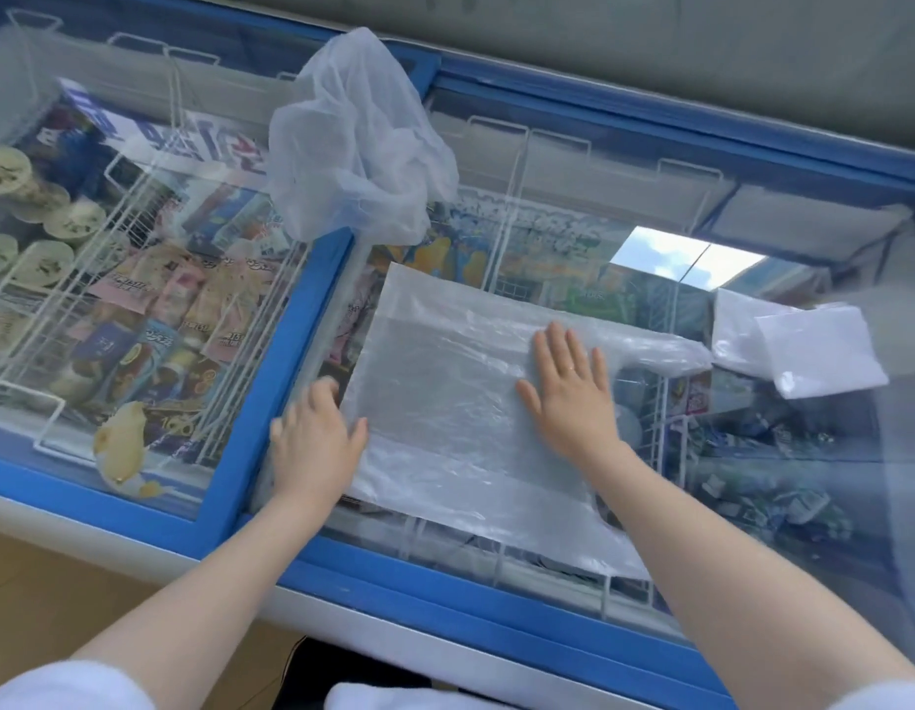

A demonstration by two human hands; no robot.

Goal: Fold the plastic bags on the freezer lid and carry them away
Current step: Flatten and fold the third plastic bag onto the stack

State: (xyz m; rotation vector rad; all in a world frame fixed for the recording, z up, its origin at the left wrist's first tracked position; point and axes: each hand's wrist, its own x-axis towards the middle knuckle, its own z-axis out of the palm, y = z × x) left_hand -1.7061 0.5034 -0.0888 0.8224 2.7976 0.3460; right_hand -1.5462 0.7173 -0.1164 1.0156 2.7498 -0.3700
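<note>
Two hands: both lie on one flat bag (445, 402) spread over the freezer lid (311, 320).
Right hand (570, 389): palm down, fingers straight and slightly spread, pressing the bag's middle.
Left hand (314, 438): blurred, at the bag's left edge; fingers look loosely bent, grip cannot be told.
Crumpled bag (358, 140): well beyond the left fingertips.
Folded bags (809, 345): right of the right fingers, apart.

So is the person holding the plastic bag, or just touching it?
Just touching. The right hand lies flat on the middle of the plastic bag; the left hand presses its left edge. Neither grips it.
</note>
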